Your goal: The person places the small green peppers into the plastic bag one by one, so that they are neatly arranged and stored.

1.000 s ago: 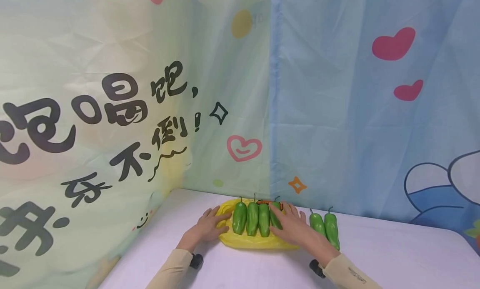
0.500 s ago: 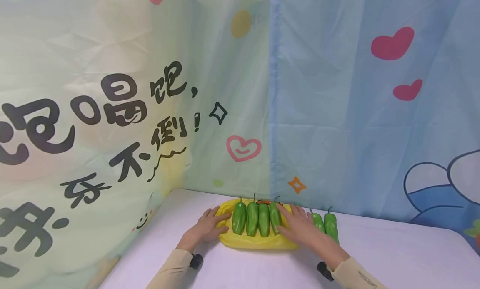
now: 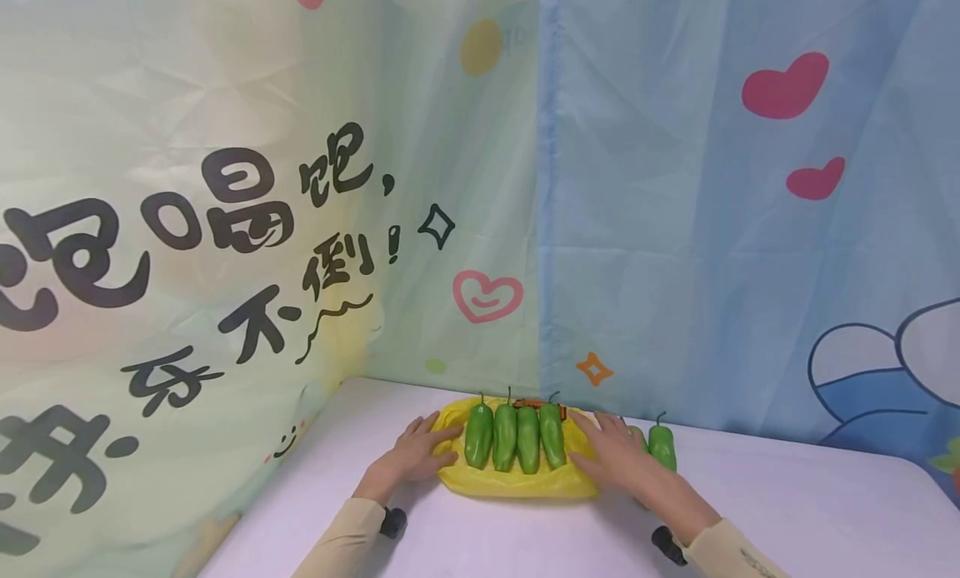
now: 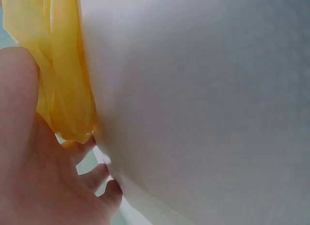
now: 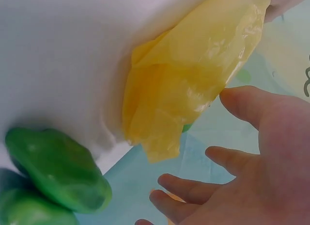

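Note:
A yellow plastic bag [image 3: 517, 482] lies spread on the table, with several green peppers [image 3: 504, 439] side by side on it, stems pointing away. My left hand [image 3: 411, 451] rests against the bag's left end, fingers loosely spread; in the left wrist view the thumb and fingers lie along the yellow plastic [image 4: 72, 89]. At the other end, my right hand [image 3: 618, 453] is spread with fingers apart and nothing in its grasp. Its thumb tip comes right to the bag's edge [image 5: 193, 89] in the right wrist view. A small orange-red thing [image 3: 528, 404] shows behind the peppers.
Two more green peppers [image 3: 662, 446] lie on the white table [image 3: 787, 495] right of the bag, one largely hidden by my right hand. Printed curtains [image 3: 637, 228] hang close behind and along the left side of the table.
My right hand has moved right, off the rightmost pepper on the bag, which now shows whole, and in front of the two loose peppers. My left hand has stayed put.

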The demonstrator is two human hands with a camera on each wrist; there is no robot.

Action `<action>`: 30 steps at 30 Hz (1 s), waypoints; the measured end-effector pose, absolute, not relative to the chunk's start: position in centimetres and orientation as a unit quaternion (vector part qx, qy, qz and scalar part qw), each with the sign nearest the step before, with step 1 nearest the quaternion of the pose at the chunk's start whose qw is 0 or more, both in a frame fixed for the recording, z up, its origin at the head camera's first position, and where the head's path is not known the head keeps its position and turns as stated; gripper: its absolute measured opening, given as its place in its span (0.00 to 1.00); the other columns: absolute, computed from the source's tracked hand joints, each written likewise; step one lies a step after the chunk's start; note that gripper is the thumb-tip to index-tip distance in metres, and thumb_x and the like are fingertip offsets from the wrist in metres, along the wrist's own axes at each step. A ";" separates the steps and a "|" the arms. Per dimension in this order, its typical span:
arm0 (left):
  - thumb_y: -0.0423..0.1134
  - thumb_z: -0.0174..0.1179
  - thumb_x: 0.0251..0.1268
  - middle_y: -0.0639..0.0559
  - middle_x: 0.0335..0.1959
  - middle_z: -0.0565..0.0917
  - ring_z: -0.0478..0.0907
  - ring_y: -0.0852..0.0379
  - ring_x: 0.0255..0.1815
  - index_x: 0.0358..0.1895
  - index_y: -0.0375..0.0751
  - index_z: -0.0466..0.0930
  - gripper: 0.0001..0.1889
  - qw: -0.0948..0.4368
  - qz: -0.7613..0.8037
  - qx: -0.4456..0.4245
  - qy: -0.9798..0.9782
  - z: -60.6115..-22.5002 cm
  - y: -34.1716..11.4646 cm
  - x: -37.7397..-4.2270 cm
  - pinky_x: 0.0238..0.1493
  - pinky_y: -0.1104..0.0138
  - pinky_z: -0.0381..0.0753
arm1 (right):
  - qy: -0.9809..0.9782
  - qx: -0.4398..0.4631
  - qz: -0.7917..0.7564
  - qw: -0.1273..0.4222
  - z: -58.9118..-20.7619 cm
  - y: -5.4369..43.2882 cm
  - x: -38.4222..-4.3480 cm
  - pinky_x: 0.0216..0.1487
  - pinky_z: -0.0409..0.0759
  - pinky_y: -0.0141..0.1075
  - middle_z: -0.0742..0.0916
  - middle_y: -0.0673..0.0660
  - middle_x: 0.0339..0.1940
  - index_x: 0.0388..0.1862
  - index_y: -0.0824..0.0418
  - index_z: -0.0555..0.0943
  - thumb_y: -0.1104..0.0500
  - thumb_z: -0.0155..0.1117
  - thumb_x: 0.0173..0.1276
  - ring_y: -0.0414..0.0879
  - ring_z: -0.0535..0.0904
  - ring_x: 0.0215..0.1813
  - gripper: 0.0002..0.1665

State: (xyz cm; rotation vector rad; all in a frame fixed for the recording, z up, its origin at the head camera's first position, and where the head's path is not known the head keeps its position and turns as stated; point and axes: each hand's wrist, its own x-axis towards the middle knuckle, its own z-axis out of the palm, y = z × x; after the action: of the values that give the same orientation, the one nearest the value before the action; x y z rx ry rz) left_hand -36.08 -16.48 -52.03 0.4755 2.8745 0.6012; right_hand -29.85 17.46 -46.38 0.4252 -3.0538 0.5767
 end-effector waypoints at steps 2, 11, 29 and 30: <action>0.54 0.54 0.73 0.39 0.81 0.54 0.48 0.29 0.80 0.74 0.58 0.69 0.28 0.084 0.201 0.159 0.963 -52.0 -16.5 -36.2 0.75 0.32 0.52 | -0.973 0.136 0.186 -0.001 -46.2 17.7 -29.8 0.65 0.60 0.77 0.66 0.75 0.75 0.76 0.60 0.66 0.51 0.64 0.71 0.76 0.59 0.75 0.38; 0.55 0.54 0.72 0.41 0.82 0.54 0.48 0.31 0.81 0.74 0.60 0.69 0.28 0.089 0.204 0.148 0.964 -52.2 -16.5 -36.1 0.74 0.31 0.53 | -0.973 0.135 0.190 0.003 -45.6 18.8 -29.3 0.66 0.54 0.79 0.68 0.77 0.73 0.78 0.59 0.63 0.49 0.63 0.72 0.77 0.60 0.74 0.40; 0.55 0.54 0.72 0.41 0.82 0.55 0.48 0.31 0.81 0.73 0.61 0.70 0.27 0.089 0.202 0.146 0.964 -51.9 -16.4 -35.9 0.74 0.31 0.54 | -0.978 0.114 0.173 -0.018 -45.5 21.3 -29.1 0.63 0.59 0.78 0.68 0.77 0.73 0.78 0.58 0.62 0.50 0.61 0.74 0.76 0.60 0.73 0.38; 0.55 0.54 0.73 0.41 0.82 0.55 0.49 0.31 0.81 0.73 0.61 0.69 0.27 0.089 0.202 0.147 0.964 -51.9 -16.4 -35.9 0.74 0.31 0.54 | -0.979 0.113 0.172 -0.020 -45.6 21.5 -29.0 0.63 0.59 0.78 0.68 0.77 0.73 0.78 0.57 0.62 0.49 0.61 0.74 0.76 0.60 0.73 0.38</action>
State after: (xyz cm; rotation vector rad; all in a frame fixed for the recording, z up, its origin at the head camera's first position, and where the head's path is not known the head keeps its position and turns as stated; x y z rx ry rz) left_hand -35.93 -16.42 -51.92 0.4383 2.8695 0.6007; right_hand -29.01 21.47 -45.57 0.3584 -3.1129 0.5461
